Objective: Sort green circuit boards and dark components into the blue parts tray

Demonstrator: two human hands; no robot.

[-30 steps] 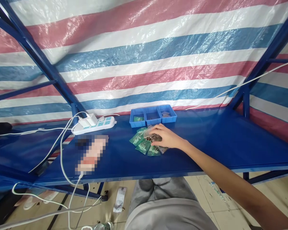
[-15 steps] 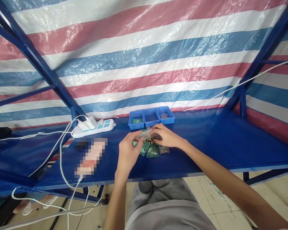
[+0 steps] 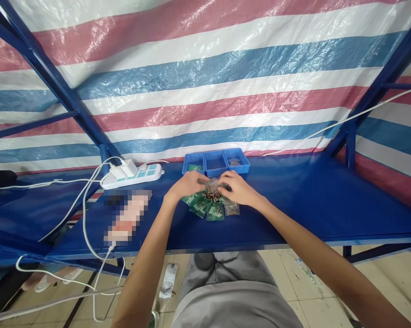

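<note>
Both hands meet over a small pile on the blue table. A clear plastic bag (image 3: 212, 184) is stretched between them. My left hand (image 3: 189, 184) pinches its left edge with closed fingers. My right hand (image 3: 237, 187) grips the right side, fingers curled; a dark bit shows by its thumb. Small brownish metal parts (image 3: 212, 196) lie heaped just below the bag. Around the heap, green-printed packets (image 3: 215, 212) fan out toward the table's front, with small pieces inside. A clear packet (image 3: 231, 207) of brass-coloured pieces lies under my right hand.
Behind the hands stands a blue three-compartment tray (image 3: 216, 165) with packets in its outer compartments. A white power strip (image 3: 133, 177) with plugs and cables sits at left. Nearby lies a blurred-out item (image 3: 128, 216). A striped plastic sheet (image 3: 225, 82) hangs behind the blue table (image 3: 314, 200).
My left hand has moved up and left, now lying flatter over the packets. The clear bag is spread wider between the hands, and more of the metal parts shows. The camera view has shifted slightly.
</note>
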